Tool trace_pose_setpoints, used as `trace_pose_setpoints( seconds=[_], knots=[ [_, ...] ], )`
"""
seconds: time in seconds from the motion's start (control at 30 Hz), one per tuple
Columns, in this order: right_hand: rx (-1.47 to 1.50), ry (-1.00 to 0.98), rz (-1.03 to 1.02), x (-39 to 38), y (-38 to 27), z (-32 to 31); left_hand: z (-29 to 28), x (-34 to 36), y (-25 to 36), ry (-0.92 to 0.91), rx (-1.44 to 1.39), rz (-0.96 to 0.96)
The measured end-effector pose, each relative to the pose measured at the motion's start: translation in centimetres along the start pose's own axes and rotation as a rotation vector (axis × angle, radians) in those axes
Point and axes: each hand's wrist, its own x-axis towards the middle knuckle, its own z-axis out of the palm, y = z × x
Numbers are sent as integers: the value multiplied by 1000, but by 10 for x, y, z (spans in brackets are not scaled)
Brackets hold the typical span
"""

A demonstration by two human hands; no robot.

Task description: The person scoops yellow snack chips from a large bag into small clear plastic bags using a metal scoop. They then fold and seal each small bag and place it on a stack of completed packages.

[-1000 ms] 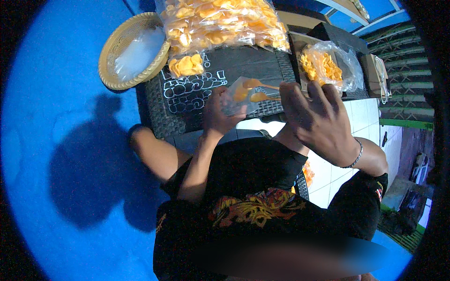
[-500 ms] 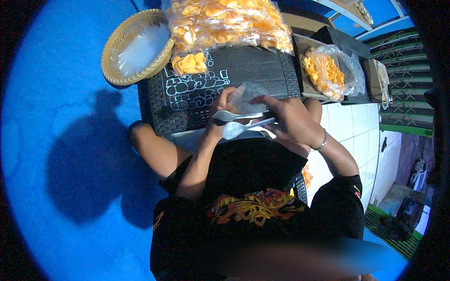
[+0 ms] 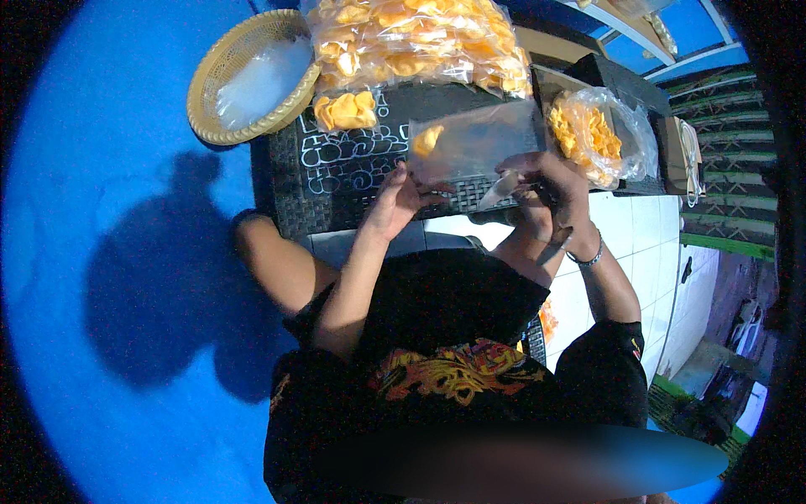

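Observation:
A clear plastic bag (image 3: 483,139) is spread out above the dark woven table (image 3: 290,210). One orange chip (image 3: 428,141) shows at its left end; I cannot tell whether it lies inside or beneath. My left hand (image 3: 391,206) is by the bag's lower left corner, thumb raised and fingers stretched apart. At the bag's lower right, my right hand (image 3: 554,189) is closed around metal tongs (image 3: 501,191), whose rounded end points left. Its fingers are also close to the bag's edge, and whether they pinch it is hidden.
Filled bags of orange chips (image 3: 420,46) are piled at the table's far side, with a smaller chip packet (image 3: 346,111) before them. A woven basket (image 3: 206,113) of clear bags stands far left. An opened bag of chips (image 3: 588,139) sits in a box at right.
The plastic bag, bunched between my hands before, is now spread out flat. My right hand has moved right with the tongs, and the left hand's fingers have opened out.

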Motion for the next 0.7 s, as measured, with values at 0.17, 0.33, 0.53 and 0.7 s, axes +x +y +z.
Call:
trace_pose_setpoints(
  seconds=[0.17, 0.33, 0.53, 0.7],
  knots=[
    [168, -43, 94, -8, 10, 8, -5, -3, -21, 145, -87, 3],
    [128, -40, 159, -12, 17, 5, -8, -2, -26, 69, -9, 60],
    [84, -11, 166, -16, 31, 11, 0, 1, -16, 258, -103, 59],
    [49, 13, 203, -16, 31, 12, 1, 2, -14, 236, 121, 58]
  ],
)
